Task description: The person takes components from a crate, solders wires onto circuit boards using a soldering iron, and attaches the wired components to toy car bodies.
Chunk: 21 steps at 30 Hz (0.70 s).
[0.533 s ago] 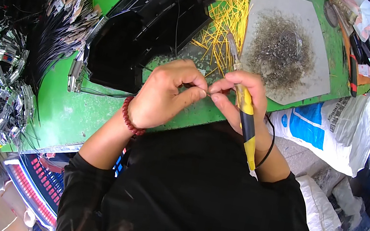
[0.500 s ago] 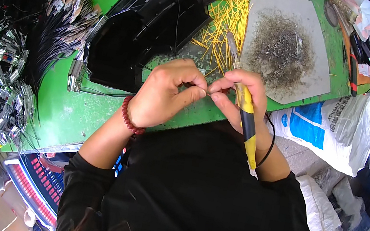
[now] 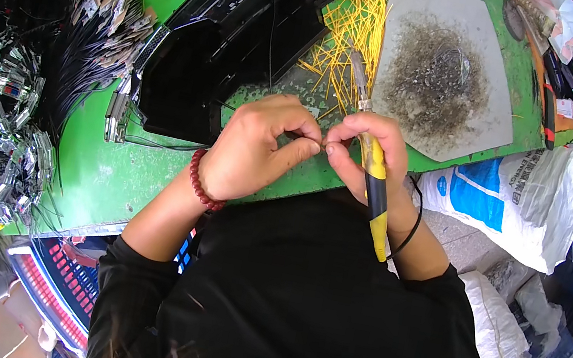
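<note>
My left hand is closed in a pinch, thumb against forefinger, over the green bench. Whatever lies between those fingertips is too small to make out. My right hand meets it tip to tip, its thumb and forefinger also pinched. Lying across the right hand is a soldering iron with a yellow and black handle, its metal tip pointing away from me toward the yellow sticks. Just beyond my hands sits a large black plastic vehicle shell, open side toward me, with a thin dark wire in it.
Yellow thin sticks lie behind my hands. Right of them is a grey board covered in dark solder crumbs. Bundled wired parts and shiny clear-silver parts fill the left. Orange-handled pliers and a white sack are at right.
The soldering iron's handle end has swung slightly left and toward the bench. My right hand has turned a little; both hands stay fingertip to fingertip. The black shell has tilted slightly.
</note>
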Each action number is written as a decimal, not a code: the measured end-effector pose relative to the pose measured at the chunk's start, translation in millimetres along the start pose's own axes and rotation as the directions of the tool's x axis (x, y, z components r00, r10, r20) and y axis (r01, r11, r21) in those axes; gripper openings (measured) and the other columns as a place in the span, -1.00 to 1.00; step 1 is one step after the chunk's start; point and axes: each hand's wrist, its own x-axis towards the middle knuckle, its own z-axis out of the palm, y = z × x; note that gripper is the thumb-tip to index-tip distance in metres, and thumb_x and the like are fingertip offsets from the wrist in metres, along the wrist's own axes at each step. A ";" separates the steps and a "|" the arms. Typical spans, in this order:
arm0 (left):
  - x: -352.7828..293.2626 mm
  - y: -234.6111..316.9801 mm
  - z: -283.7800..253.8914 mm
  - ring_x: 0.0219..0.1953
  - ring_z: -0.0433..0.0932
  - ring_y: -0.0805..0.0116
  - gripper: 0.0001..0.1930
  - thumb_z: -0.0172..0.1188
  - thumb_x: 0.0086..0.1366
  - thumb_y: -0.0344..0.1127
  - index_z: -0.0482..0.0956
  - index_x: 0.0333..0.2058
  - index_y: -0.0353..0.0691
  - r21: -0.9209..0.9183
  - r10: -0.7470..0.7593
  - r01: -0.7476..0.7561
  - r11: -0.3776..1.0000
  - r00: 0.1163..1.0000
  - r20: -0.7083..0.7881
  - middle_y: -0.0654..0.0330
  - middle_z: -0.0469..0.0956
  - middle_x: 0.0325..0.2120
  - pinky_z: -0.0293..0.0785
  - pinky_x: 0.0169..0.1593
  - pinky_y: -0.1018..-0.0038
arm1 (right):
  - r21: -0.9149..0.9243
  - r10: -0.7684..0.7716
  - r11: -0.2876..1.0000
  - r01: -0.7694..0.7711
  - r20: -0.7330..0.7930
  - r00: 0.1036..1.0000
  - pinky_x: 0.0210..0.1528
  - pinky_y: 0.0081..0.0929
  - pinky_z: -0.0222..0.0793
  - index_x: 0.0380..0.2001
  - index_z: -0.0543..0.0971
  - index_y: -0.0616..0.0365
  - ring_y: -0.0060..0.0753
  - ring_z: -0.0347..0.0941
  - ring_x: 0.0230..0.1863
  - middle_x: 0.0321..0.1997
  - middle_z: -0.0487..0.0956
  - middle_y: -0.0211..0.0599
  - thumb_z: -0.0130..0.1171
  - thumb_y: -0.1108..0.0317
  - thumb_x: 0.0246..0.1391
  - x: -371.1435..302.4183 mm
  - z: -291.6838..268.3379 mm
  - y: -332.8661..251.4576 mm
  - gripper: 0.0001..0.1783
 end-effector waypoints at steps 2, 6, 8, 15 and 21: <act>-1.4 -0.9 0.6 -0.40 0.50 0.15 -0.90 0.29 0.02 -0.52 0.56 -0.45 -0.28 0.037 0.023 -0.022 0.999 1.000 -0.018 0.12 0.50 -0.52 0.41 -0.32 0.38 | -0.001 0.007 1.000 -0.007 -0.017 1.000 -0.35 -0.61 0.44 -0.08 0.42 0.18 -0.58 0.50 -0.41 -0.42 0.55 -0.32 0.22 0.69 -0.10 -2.3 2.0 0.3 -0.54; 2.3 -0.1 2.6 -0.39 0.47 0.11 -0.88 0.28 -0.05 -0.53 0.52 -0.51 -0.27 0.283 0.131 -0.111 0.953 0.990 -0.054 0.12 0.47 -0.51 0.41 -0.32 0.32 | -0.086 0.072 0.994 -0.068 0.049 0.996 -0.24 -0.56 0.44 -0.02 0.34 0.22 -0.52 0.49 -0.35 -0.37 0.55 -0.25 0.17 0.67 0.00 -6.2 -0.2 0.8 -0.55; 2.2 -1.5 5.1 -0.39 0.47 0.11 -0.88 0.27 -0.05 -0.54 0.50 -0.51 -0.28 0.348 0.120 -0.095 0.933 0.991 -0.052 0.12 0.47 -0.50 0.41 -0.32 0.33 | -0.108 0.141 0.984 -0.138 0.020 0.990 -0.27 -0.55 0.45 0.03 0.31 0.25 -0.50 0.49 -0.37 -0.37 0.58 -0.20 0.12 0.57 0.12 -11.0 -4.3 3.9 -0.59; 1.7 -17.7 17.8 -0.40 0.48 0.10 -0.87 0.25 -0.05 -0.57 0.45 -0.53 -0.28 0.479 0.123 -0.060 0.876 0.987 -0.101 0.12 0.47 -0.49 0.42 -0.32 0.34 | -0.032 0.338 0.939 -0.342 -0.088 0.937 -0.45 -0.67 0.28 0.10 0.36 0.34 -0.57 0.40 -0.53 -0.45 0.57 -0.22 -0.06 -0.25 0.19 -27.9 -49.0 -14.1 -0.20; 7.0 -13.7 16.6 -0.38 0.50 0.08 -0.89 0.22 -0.04 -0.54 0.45 -0.54 -0.28 0.437 0.099 -0.064 0.897 0.993 -0.059 0.11 0.47 -0.47 0.43 -0.30 0.30 | -0.145 0.196 0.953 -0.267 -0.380 0.904 -0.45 -0.69 0.19 -0.14 0.56 0.36 -0.68 0.34 -0.48 -0.44 0.52 -0.42 0.08 0.13 0.15 -38.9 -99.0 -12.9 -0.55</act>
